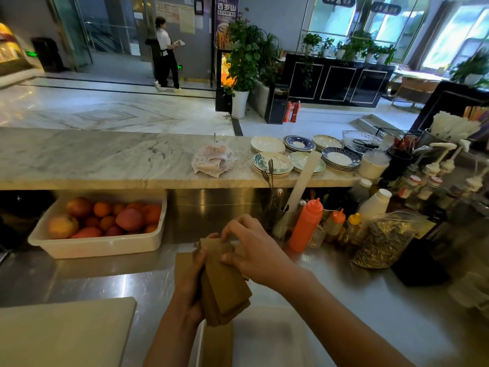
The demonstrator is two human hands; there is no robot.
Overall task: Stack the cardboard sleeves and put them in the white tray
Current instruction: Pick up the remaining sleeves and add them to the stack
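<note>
A stack of brown cardboard sleeves point(225, 287) is held above the steel counter at the centre. My left hand point(189, 290) grips the stack from its left side, fingers curled round its edge. My right hand point(251, 250) pinches the stack's top end from the right. Just below, at the bottom centre, lies the white tray point(272, 337), with more brown sleeves point(218, 345) lying in its left part. Another flat brown sleeve point(184, 266) lies on the counter behind my left hand.
A white bin of fruit point(100, 245) sits at the left under the marble ledge. A white cutting board point(63, 332) lies at the bottom left. Orange squeeze bottles point(305, 226), a bag of seeds point(383, 242) and jars crowd the right. Stacked plates point(272, 162) stand on the ledge.
</note>
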